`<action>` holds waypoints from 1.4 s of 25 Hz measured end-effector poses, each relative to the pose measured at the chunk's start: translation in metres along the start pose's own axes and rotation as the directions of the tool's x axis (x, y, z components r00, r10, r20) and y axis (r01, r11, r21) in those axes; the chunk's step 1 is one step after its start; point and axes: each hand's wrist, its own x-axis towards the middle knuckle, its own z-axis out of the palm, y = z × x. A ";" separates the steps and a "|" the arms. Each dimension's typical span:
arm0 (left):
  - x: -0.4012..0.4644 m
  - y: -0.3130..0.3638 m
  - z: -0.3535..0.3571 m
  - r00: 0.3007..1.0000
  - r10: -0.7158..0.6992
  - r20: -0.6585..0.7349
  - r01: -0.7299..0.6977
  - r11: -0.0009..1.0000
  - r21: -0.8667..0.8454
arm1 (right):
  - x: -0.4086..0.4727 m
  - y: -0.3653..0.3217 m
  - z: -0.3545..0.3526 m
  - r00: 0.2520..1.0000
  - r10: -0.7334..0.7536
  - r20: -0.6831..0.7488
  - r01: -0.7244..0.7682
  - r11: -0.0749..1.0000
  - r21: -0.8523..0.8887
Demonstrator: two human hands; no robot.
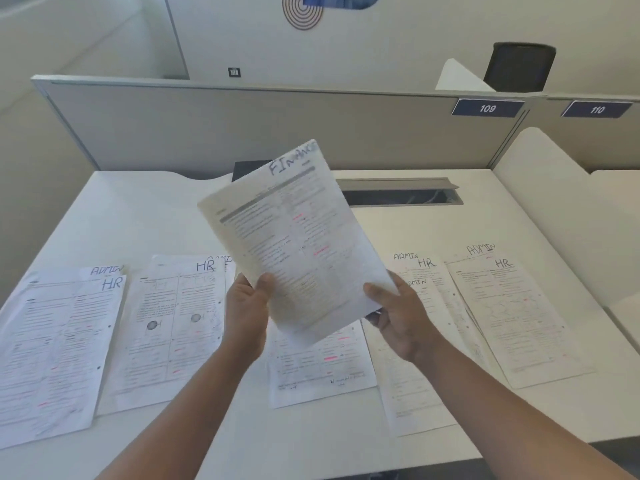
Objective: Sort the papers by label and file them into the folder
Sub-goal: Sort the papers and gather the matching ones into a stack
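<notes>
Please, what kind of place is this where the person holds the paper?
Most likely an open-plan office workstation. A grey partition stands behind the white desk, it carries number plates 109 and 110, and the desk has a cable slot.

I see a white desk [145,209] filling the lower half of the frame, with a grey partition panel [242,126] running across its far edge. At the upper right of that panel sit two dark blue number plates, 109 [487,108] and 110 [597,109]. An open cable slot [401,194] with its grey flap raised lies right of centre. Behind the panel, upper right, I make out a black chair back [519,65]. A ringed wall emblem [303,13] shows at top centre
</notes>
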 end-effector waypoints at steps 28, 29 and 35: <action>-0.019 -0.039 -0.030 0.996 0.017 0.087 -0.035 0.978 0.204 | 0.012 0.050 -0.006 0.995 0.017 0.098 0.030 0.884 -0.466; -0.018 -0.039 -0.029 0.996 0.019 0.091 -0.038 0.976 0.214 | 0.012 0.049 -0.006 0.995 0.020 0.096 0.027 0.887 -0.460; -0.011 -0.044 -0.027 0.995 -0.039 0.087 0.016 0.967 0.256 | 0.018 0.050 -0.004 0.997 0.040 0.071 -0.003 0.884 -0.467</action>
